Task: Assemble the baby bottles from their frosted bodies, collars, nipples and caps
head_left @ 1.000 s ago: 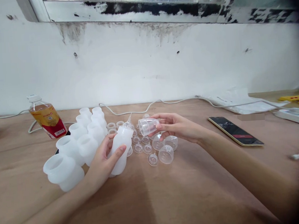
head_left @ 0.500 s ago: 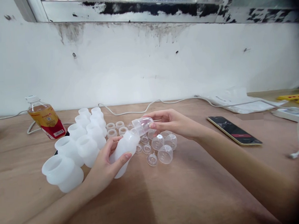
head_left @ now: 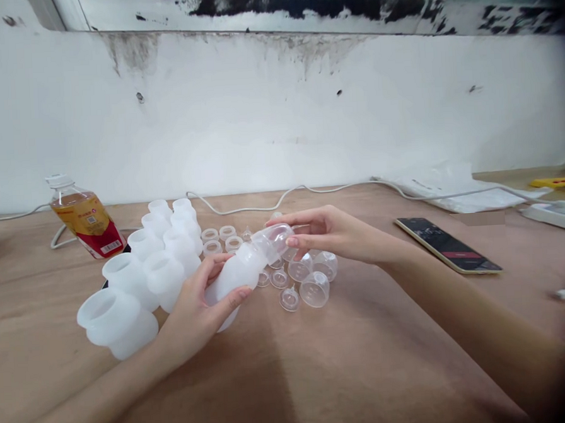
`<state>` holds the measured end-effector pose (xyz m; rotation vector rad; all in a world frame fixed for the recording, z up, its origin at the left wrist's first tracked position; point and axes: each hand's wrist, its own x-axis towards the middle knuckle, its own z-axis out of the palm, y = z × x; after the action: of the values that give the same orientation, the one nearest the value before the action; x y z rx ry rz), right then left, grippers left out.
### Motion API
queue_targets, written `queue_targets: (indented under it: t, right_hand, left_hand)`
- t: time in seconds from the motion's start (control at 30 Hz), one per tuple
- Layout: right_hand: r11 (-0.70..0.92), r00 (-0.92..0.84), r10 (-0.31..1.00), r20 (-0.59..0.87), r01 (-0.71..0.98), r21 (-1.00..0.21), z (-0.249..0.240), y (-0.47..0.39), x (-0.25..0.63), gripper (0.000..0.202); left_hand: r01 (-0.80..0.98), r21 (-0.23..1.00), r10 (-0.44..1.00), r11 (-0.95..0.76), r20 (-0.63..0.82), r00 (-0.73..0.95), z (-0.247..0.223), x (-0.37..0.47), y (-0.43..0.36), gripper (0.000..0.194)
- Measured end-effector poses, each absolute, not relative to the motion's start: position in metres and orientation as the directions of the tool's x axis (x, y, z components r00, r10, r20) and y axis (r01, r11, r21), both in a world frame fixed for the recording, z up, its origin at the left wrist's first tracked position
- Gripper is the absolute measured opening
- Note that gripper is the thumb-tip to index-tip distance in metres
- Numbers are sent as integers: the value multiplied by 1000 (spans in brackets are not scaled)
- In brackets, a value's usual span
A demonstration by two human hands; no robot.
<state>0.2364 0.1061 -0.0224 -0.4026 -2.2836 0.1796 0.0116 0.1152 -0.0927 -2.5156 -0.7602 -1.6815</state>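
Observation:
My left hand point(head_left: 211, 295) is wrapped round a white, translucent baby bottle point(head_left: 238, 274), tilted with its neck up to the right. A clear dome-shaped cap point(head_left: 273, 240) sits over the bottle's top end, and the fingers of my right hand point(head_left: 326, 234) hold its rounded end. Just beyond and below the joined pair lie clear bottle nipples point(head_left: 289, 297), several more clear caps point(head_left: 314, 289) and white rings point(head_left: 211, 234). Open white bottle bodies point(head_left: 127, 276) stand in two rows to the left of my left hand.
A drink bottle with a red and yellow label point(head_left: 88, 218) stands at the back left. On the right lie a phone point(head_left: 448, 246), a plastic bag point(head_left: 456, 186) and a white power strip point(head_left: 555, 215). A white cable point(head_left: 244, 210) runs along the wall.
The clear cap has come down further over the bottle's top and lines up with it more. My right fingers have shifted slightly on its end. The view has tilted a little.

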Motion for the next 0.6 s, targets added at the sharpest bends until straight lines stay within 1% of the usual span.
queue_targets:
  t: [0.13,0.23,0.33,0.6]
  right_hand:
    - [939,-647,341,682,197,-281,-27,108,232,39]
    - [938,-601,333,727,128,-323,-31,112,226,43]
    - [937,-561,319,764,68,-341,-36,117,221,42]
    - [934,-543,312,779,27,-356,-42,126,215,39]
  left_hand:
    - [399,244,384,-884,864,325,-93,12,114,31]
    - [406,235,372,-883,878,302,-91,11,113,30]
    - [412,233,369,-881,883,291,-90,11,112,30]
    - [435,231,374,-871,885,279,-93,12,114,30]
